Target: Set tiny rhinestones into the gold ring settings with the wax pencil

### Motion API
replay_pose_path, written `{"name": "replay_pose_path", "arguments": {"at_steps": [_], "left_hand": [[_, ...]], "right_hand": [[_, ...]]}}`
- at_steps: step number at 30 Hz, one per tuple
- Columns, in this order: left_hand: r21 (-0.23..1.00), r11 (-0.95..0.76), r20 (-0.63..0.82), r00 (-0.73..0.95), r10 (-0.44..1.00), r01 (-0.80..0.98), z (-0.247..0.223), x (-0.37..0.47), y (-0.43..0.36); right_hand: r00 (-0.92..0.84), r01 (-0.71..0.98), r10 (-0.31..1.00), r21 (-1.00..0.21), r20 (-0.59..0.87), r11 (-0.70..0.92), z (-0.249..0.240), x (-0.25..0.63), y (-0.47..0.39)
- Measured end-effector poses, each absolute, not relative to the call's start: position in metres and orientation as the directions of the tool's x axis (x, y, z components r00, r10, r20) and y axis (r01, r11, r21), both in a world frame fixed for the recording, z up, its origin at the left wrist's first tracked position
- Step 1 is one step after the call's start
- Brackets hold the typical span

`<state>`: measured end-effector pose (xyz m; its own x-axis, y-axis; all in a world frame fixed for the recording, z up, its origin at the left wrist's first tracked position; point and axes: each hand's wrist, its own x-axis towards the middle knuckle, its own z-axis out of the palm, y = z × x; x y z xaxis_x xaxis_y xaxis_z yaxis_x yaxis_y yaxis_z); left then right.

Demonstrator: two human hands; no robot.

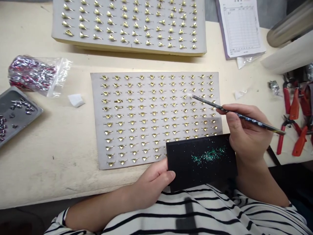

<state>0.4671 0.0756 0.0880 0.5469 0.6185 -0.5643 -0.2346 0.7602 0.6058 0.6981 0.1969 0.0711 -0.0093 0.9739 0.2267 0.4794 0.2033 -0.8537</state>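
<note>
My left hand (156, 181) grips the left edge of a flat black tray (183, 176), thumb on top. Scattered on the tray are tiny green and white glittering stones (210, 156). Pinched in my right hand (249, 130) is a slim dark pick-up pen (251, 120), its pale tip over the upper right of a grey foam board (97, 130). Rows of gold-coloured rings (154, 98) with triangular heads stand in that board. The tray overhangs the board's lower right part and hides some rings. Whether the tip carries a stone is too small to tell.
Behind lies a thicker foam board (132, 49) with more gold rings. At left are a plastic bag (36, 73) of shiny pieces, a white scrap (75, 100) and a grey tray (19, 125) of stones. To the right are a form pad (241, 29) and red-handled pliers (294, 104).
</note>
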Motion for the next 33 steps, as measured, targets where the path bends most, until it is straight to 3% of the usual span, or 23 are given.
{"name": "replay_pose_path", "arguments": {"at_steps": [33], "left_hand": [[0.607, 0.767, -0.575, 0.55, 0.606, -0.211, 0.0878, 0.4662, 0.0748]], "right_hand": [[-0.035, 0.473, 0.964, -0.845, 0.265, 0.25, 0.0696, 0.6972, 0.1967]]}}
